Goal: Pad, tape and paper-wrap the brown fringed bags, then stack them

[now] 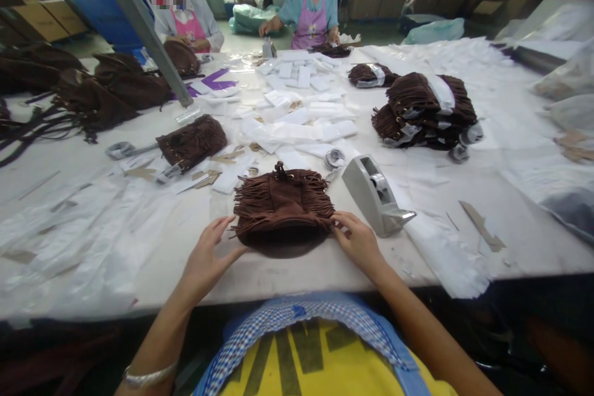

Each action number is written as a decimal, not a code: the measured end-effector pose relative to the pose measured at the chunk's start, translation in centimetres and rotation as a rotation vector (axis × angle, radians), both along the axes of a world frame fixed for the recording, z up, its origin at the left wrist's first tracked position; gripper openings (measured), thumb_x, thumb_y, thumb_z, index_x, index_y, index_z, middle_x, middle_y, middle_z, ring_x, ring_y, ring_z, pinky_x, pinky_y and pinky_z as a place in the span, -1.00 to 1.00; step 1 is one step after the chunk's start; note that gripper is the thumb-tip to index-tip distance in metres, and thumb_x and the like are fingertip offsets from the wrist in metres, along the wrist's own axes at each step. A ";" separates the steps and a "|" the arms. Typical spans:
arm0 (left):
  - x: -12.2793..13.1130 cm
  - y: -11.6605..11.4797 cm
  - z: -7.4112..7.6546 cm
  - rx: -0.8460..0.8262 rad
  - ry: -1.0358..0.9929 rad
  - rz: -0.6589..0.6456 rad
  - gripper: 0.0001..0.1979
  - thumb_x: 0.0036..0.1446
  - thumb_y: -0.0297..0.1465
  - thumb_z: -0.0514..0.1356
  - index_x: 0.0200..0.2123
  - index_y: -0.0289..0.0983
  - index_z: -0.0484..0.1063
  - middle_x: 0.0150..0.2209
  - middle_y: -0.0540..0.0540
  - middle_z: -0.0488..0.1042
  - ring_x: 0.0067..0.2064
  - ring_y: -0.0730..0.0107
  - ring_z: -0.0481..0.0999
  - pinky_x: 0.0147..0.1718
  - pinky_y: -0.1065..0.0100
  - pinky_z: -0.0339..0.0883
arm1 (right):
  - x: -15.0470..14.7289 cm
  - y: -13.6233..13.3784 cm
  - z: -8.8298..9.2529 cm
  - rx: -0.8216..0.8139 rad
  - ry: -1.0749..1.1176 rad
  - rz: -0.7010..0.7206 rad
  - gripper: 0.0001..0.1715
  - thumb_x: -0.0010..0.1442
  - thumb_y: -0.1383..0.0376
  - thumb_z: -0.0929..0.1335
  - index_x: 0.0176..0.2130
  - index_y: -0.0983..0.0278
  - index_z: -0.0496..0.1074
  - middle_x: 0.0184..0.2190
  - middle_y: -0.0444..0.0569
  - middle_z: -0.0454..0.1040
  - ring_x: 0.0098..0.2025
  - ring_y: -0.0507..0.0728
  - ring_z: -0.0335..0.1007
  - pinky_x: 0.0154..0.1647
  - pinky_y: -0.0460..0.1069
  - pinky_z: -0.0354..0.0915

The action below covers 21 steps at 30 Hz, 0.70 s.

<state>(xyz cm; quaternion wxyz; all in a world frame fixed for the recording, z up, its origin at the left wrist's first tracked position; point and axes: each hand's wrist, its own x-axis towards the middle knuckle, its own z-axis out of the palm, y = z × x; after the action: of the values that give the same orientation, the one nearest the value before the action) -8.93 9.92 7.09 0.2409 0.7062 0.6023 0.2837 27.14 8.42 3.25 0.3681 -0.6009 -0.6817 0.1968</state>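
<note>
A dark brown fringed bag (pixel 283 201) lies flat on the white table in front of me, its rounded smooth end toward my body. A small cord with a toggle shows at its far edge. My left hand (pixel 208 257) is beside the bag's left side, thumb and fingers spread apart, the tips close to the fringe. On the right, my right hand (pixel 357 241) pinches the bag's edge near the fringe. A grey tape dispenser (pixel 375 198) stands just beyond my right hand.
Another brown bag (pixel 192 141) lies at left, with more bags (pixel 111 90) behind it. Stacked fringed bags (pixel 427 111) sit at right. White paper pieces (pixel 301 127) cover the middle. A slanted metal post (pixel 148 37) rises at left. Two people in pink aprons work across the table.
</note>
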 end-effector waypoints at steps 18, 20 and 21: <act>8.7 0.3 0.2 0.740 0.340 -0.344 -0.80 0.25 -0.51 0.18 -0.10 -0.19 0.51 -0.27 -0.06 0.56 -0.24 0.31 0.47 -0.23 0.28 0.26 | -1.5 2.1 1.0 0.620 -0.327 0.334 -0.64 0.29 0.46 0.31 0.03 0.17 0.45 -0.18 -0.04 0.56 -0.16 0.08 0.45 -0.07 0.00 0.38; 9.1 0.1 -1.1 0.686 0.395 -0.405 -0.80 0.26 -0.52 0.16 -0.12 -0.19 0.53 -0.30 -0.06 0.56 -0.28 0.32 0.46 -0.28 0.27 0.22 | -0.8 2.4 0.2 0.580 -0.363 0.391 -0.70 0.32 0.45 0.29 -0.03 0.19 0.48 -0.20 -0.03 0.56 -0.18 0.08 0.44 -0.10 0.00 0.38; 9.3 -0.1 -1.6 0.638 0.423 -0.434 -0.78 0.25 -0.52 0.14 -0.12 -0.19 0.53 -0.29 -0.07 0.56 -0.28 0.31 0.46 -0.28 0.26 0.22 | -0.6 2.5 -0.1 0.544 -0.373 0.413 -0.71 0.33 0.44 0.28 -0.05 0.20 0.50 -0.21 -0.02 0.56 -0.19 0.08 0.43 -0.11 0.00 0.38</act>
<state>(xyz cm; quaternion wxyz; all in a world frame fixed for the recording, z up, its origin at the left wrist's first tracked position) 0.41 9.84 5.45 -0.0638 0.8978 0.3584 0.2478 26.52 10.97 3.13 0.3365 -0.3568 -0.8708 -0.0338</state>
